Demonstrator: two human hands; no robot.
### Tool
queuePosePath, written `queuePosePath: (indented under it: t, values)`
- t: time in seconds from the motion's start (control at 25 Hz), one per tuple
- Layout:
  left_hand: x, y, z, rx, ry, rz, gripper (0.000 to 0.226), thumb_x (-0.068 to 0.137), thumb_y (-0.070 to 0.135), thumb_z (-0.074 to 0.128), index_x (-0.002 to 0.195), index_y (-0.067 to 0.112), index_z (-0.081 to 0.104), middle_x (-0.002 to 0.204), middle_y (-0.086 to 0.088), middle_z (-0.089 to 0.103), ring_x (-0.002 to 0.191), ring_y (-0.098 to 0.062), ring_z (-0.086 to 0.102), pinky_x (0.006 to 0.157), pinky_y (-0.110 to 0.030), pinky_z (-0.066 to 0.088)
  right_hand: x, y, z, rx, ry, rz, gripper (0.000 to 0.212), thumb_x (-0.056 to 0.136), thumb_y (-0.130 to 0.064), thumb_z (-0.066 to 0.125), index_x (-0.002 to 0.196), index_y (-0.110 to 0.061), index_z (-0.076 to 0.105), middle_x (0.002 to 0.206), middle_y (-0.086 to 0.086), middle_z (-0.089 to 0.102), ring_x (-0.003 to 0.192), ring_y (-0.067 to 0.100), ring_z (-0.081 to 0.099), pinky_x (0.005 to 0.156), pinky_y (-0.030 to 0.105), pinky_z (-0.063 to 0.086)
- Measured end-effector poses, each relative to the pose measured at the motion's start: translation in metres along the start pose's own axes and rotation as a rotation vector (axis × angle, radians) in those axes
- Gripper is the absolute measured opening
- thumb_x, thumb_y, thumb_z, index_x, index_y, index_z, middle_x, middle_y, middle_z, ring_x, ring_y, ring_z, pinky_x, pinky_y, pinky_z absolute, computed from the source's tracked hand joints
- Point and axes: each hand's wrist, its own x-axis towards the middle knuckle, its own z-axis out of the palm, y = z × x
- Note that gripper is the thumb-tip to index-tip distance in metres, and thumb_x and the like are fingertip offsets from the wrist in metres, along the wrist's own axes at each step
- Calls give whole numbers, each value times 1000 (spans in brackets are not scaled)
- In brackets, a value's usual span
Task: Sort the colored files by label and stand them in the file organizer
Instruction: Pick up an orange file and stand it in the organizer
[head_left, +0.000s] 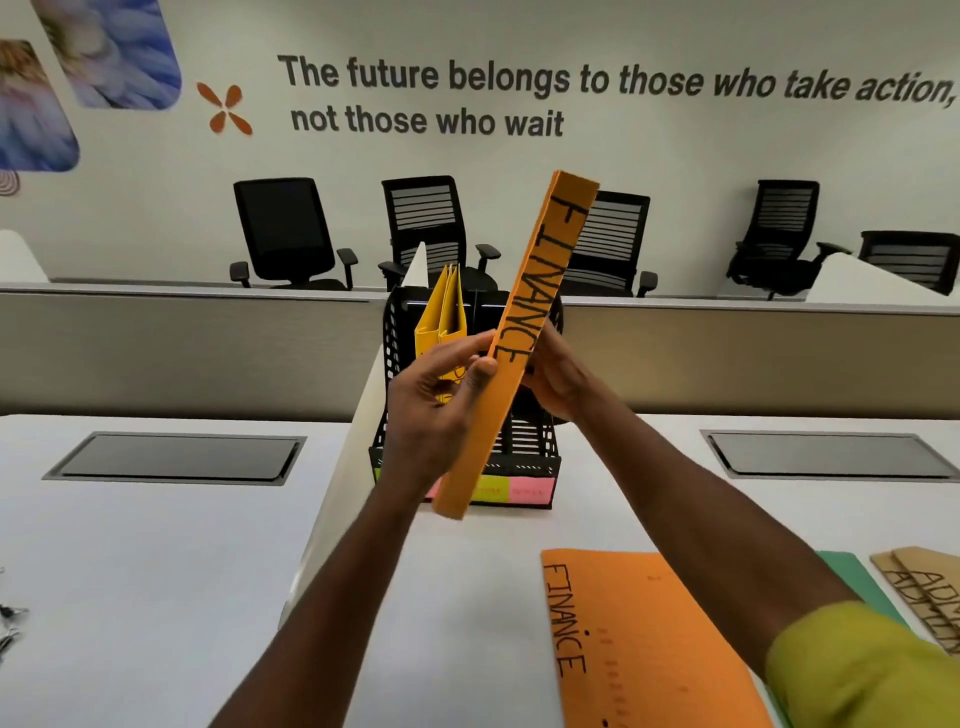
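An orange file marked FINANCE (524, 322) is held up edge-on and tilted in front of the black mesh file organizer (535, 452). My left hand (436, 400) grips it from the left, thumb on its spine. My right hand (558, 374) holds it from the right side. Two yellow files (441, 322) stand in the organizer's left slot. Coloured labels (519, 489) run along the organizer's front. A second orange FINANCE file (649, 639) lies flat on the desk at the near right, beside a green file (852, 577) and brown ADMIN files (924, 587).
A white divider panel (358, 457) stands just left of the organizer. Two grey cable hatches (176, 457) (831, 454) are set into the white desk. Black office chairs (291, 234) line the far wall. Small metal clips (10, 618) lie at the left edge.
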Motion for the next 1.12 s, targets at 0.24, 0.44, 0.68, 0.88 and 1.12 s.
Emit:
queuePosePath:
  t: [0.24,0.44,0.68,0.88,1.12]
  values:
    - [11,-50,-9,126,31,-26,33,91,12,67,121,26,65,114,11,68,105,-17,68,79,-40,62,75,-15,-14,-18,64,-30,54,89,-69,42,120,-25,46,106,-3,62,95,18,61,78,41,48]
    - [11,-79,4,195,58,-27,38,91,-1,63,125,16,65,112,13,66,106,-8,65,84,-21,57,92,-42,-8,-72,90,-99,89,65,-87,55,128,-26,35,106,-3,52,89,14,56,75,36,51]
    - [-4,-116,26,295,14,-33,46,86,-9,63,129,9,64,123,-2,66,114,-11,62,90,-15,52,101,-17,-12,-14,56,-75,43,87,-69,35,99,-28,45,79,-12,56,63,-2,58,63,25,46]
    - [-21,-148,30,324,-18,-90,53,88,-11,59,135,14,59,129,1,64,121,-14,60,90,-29,58,111,25,-23,10,65,39,50,87,-71,34,106,-28,50,78,-8,62,63,0,62,66,29,47]
    - [-13,-156,34,337,0,-112,53,93,-2,58,141,20,53,130,5,64,122,-9,59,94,-30,56,117,28,-16,4,39,146,41,99,-63,30,94,-28,52,68,-10,71,63,5,69,60,26,53]
